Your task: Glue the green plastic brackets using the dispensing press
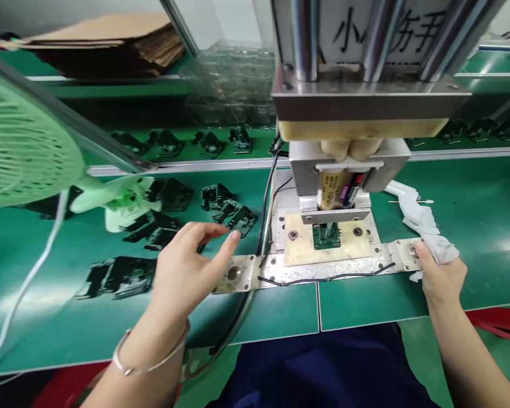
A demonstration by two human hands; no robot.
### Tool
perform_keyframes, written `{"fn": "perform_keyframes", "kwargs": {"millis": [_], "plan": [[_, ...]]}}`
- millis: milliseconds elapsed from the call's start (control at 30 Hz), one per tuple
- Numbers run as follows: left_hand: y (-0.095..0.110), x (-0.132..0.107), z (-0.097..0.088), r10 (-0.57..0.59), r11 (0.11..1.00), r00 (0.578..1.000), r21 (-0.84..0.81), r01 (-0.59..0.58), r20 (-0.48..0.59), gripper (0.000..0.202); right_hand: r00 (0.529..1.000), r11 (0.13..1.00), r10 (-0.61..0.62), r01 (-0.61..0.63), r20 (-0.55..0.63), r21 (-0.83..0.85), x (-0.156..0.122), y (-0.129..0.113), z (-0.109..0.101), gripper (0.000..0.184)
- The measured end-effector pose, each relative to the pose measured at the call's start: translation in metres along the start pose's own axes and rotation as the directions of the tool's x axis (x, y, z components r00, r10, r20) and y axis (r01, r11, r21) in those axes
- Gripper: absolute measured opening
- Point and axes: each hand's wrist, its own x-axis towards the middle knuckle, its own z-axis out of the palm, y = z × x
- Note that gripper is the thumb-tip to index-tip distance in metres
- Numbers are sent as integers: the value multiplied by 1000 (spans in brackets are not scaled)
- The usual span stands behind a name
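Observation:
My left hand (190,264) hovers over the green mat with its fingers spread, the thumb right by the round button (233,273) at the left end of a metal bar (318,271). My right hand (440,272) is closed on a crumpled white cloth (425,224), its thumb pressed against the button (415,251) at the bar's right end. Between them stands a press (348,119) whose head sits just above a small green part (326,235) in a cream fixture plate (300,246).
Several black plastic parts (164,224) lie scattered on the green mat left of the press, with more on the conveyor behind. A green fan (23,147) with a white cord (29,277) stands at the left. Cardboard (106,42) and clear trays (233,79) are stacked at the back.

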Motion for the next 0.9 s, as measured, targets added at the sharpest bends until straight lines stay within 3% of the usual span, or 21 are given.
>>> {"fn": "perform_keyframes", "kwargs": {"millis": [200, 333, 900], "plan": [[-14, -28, 28, -71, 966, 973, -228, 122, 220, 36, 1000, 996, 7, -5, -20, 84, -1, -4, 3, 53], [-18, -34, 35, -113, 954, 975, -254, 160, 192, 37, 1000, 996, 12, -10, -21, 92, 0, -7, 3, 50], [-13, -37, 32, -148, 940, 973, -282, 194, 175, 29, 1000, 993, 21, -19, -18, 116, 0, -8, 5, 50]]}}
